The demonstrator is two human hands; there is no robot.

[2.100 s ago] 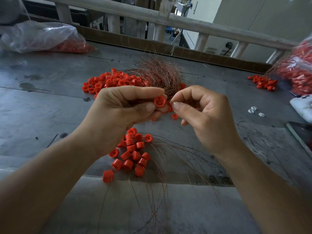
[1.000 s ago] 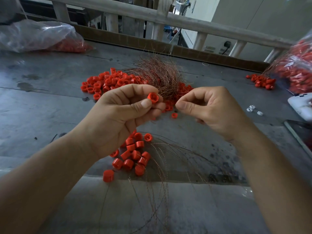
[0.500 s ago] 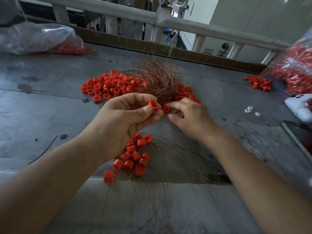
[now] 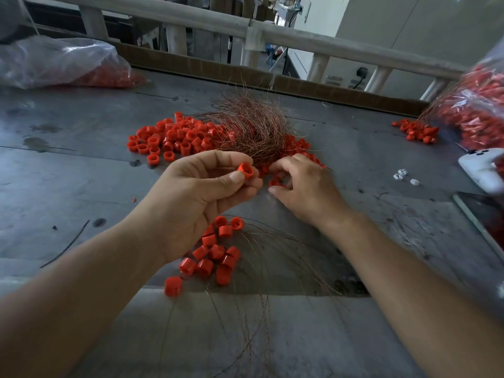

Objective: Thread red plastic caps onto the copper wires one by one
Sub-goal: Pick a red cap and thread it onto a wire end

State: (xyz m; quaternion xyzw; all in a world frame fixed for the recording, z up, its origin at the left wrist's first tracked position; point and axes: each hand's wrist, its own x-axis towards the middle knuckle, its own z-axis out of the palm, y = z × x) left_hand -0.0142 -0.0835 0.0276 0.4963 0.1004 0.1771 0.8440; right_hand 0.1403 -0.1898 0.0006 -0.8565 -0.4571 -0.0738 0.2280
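Red cap [image 4: 245,171] pinched in left hand [image 4: 201,197] grip, held above tabletop [image 4: 81,173] centre. Right hand [image 4: 305,186] fingers curled at copper wire tangle [image 4: 251,129]; grip contents unclear. Advice: isolate single strand, turn cap bore toward it, feed straight.

Red cap [image 4: 245,170] in left hand [image 4: 196,197]

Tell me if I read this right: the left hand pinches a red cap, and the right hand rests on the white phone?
Not quite. In the head view the right hand is down among the loose red caps beside the copper wire tangle, well apart from the white phone. The left hand does pinch a red cap.
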